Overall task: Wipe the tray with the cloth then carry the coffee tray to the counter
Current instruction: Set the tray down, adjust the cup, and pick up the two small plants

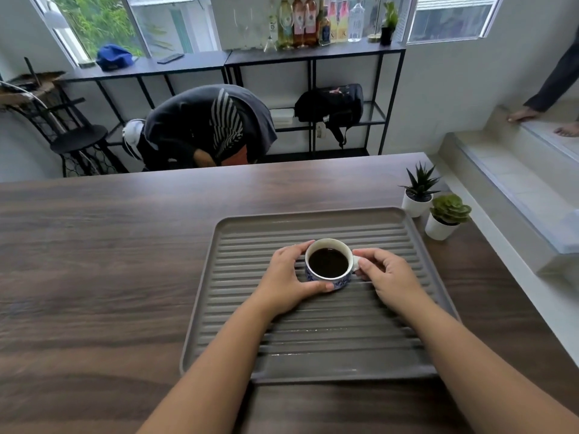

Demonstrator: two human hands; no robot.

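Left hand (289,274): curved round the left side of the coffee cup (329,264), with the thumb pressed against the lower wall and the fingers wrapped behind the rim; the cup is grasped, not merely touched.
Coffee cup: seen near the middle of the tray (313,349), filled almost to the brim with dark coffee; whether its base is resting on the ridges or is just lifted cannot be told.
Right hand (387,275): closed on the cup's handle side, thumb and forefinger pinched at the small handle, the other fingers loosely folded.
Tray: laid flat on the dark wooden table (94,261), its ridged floor marked by a wet sheen toward the near edge.
Cloth: not seen anywhere in view.
Potted plants (434,203): two small pots stood just beside the tray's far right corner.
Spill risk: judged high, since so full a cup could be slopped by any tilt or jerk.
Slip risk: a cup set across wet ridges could be rocked or slid once the tray is carried.
Knock risk: the pots could be struck if the tray is swung to the right when lifted.
Step risk: wiping could be skipped if the cloth is not found.
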